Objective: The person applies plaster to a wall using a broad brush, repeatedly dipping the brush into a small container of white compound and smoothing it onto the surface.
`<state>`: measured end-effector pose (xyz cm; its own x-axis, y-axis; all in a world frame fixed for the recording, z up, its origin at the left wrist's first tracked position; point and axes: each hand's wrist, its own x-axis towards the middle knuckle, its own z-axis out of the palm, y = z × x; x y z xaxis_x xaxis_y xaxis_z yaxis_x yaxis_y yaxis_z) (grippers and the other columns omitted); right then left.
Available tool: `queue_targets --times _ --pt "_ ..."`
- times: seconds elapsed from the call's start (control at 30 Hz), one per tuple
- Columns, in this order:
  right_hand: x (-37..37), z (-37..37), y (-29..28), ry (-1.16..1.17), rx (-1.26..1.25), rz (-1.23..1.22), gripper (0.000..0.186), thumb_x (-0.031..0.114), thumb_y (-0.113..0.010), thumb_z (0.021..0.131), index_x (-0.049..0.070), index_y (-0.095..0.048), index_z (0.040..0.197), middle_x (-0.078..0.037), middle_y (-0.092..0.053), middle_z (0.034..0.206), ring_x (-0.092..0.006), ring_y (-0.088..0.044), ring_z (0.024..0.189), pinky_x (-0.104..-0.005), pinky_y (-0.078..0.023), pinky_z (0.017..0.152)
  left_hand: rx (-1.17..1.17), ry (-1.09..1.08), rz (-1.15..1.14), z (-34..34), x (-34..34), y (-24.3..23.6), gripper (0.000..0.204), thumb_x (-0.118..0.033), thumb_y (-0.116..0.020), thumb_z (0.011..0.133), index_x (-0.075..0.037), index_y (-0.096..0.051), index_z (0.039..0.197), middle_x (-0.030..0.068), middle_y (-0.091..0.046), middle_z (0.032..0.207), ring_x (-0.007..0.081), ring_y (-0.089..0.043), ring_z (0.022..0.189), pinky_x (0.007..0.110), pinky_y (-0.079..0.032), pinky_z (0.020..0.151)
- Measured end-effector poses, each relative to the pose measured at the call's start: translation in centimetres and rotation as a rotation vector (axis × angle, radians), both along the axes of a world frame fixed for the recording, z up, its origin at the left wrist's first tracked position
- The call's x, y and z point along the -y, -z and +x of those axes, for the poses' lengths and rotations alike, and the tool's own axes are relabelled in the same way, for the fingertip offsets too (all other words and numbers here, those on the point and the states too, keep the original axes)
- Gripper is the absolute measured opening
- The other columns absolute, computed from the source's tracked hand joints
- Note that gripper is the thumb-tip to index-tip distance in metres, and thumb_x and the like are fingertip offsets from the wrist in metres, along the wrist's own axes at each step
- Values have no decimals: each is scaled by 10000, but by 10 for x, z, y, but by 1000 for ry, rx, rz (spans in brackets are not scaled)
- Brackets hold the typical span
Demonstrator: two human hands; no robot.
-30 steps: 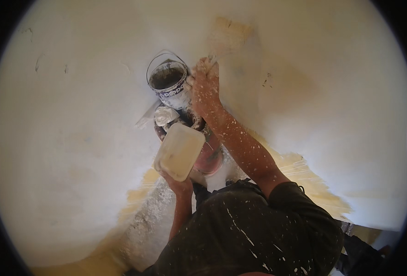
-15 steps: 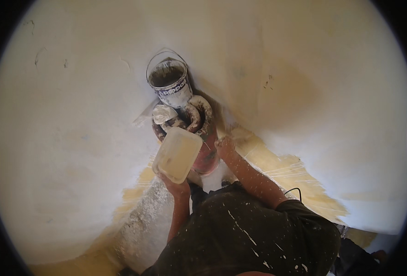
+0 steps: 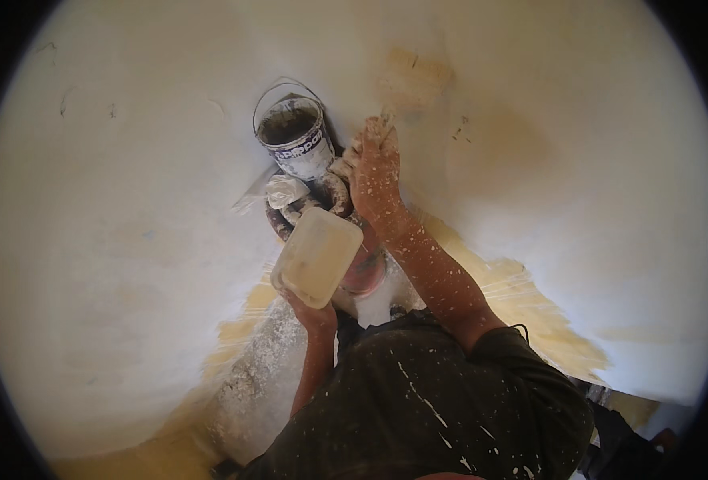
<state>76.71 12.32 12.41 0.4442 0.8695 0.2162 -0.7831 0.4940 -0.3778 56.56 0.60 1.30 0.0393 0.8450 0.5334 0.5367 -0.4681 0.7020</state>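
My left hand [image 3: 314,314] grips the near lower end of a pale, translucent plastic tub [image 3: 320,256] with rounded corners. What lies inside the tub I cannot make out well. My right hand [image 3: 378,172], spotted with white splashes, reaches up and forward against the wall, its fingers closed. Whatever it holds is too unclear to name. Just beyond its fingertips a blurred brownish patch [image 3: 414,78] shows on the wall.
A smeared bucket [image 3: 302,156] with a wire handle stands beyond the tub, beside thick, crusted, coiled tubes [image 3: 338,196]. Crumpled whitish plastic [image 3: 284,190] lies by them. Under the tub's right side is a red rounded object [image 3: 364,272]. Pale walls [image 3: 530,152] meet ahead.
My right hand has moved up and forward, from beside the red object to the wall. The tub has shifted slightly up and right. A brownish patch now shows beyond my right fingertips.
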Motion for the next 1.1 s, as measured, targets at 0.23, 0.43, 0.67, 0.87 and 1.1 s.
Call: queue_targets --times 0.23,0.43,0.67,0.87,1.1 --pt "12 -23 216 54 -213 -488 300 481 -476 931 266 -528 1134 60 -516 793 -138 -495 635 -339 -391 539 8 -31 -30 -5 2 7 682 -114 -675 832 17 -295 1383 168 -400 1318 298 -398 1240 396 -299 1056" --pt "8 11 274 256 598 -271 275 294 -569 851 128 -571 1071 -69 -604 922 -281 -589 812 -433 -452 708 -90 -10 16 1 1 -2 643 -174 -610 888 19 -269 1397 173 -392 1335 290 -380 1264 387 -285 1065" --pt "6 15 68 -1 228 -189 233 294 -526 905 163 -525 1098 -22 -551 850 -199 -520 705 -357 -410 591 71 14 -56 -4 -1 8 651 -183 -622 888 28 -266 1392 187 -378 1358 286 -377 1274 406 -303 1059" --pt "25 -4 31 -25 273 -195 198 294 -489 952 193 -486 1122 18 -505 789 -129 -460 612 -291 -373 491 777 166 -270 1 -6 13 712 -81 -707 809 8 -286 1377 176 -404 1316 293 -402 1248 409 -345 1036" --pt "47 11 197 -339 -552 -103 146 296 -512 912 199 -559 1011 14 -478 722 -135 -425 548 -318 -374 503 59 7 9 4 0 -1 784 2 -743 743 -12 -288 1381 155 -414 1311 291 -433 1218 408 -383 1018"
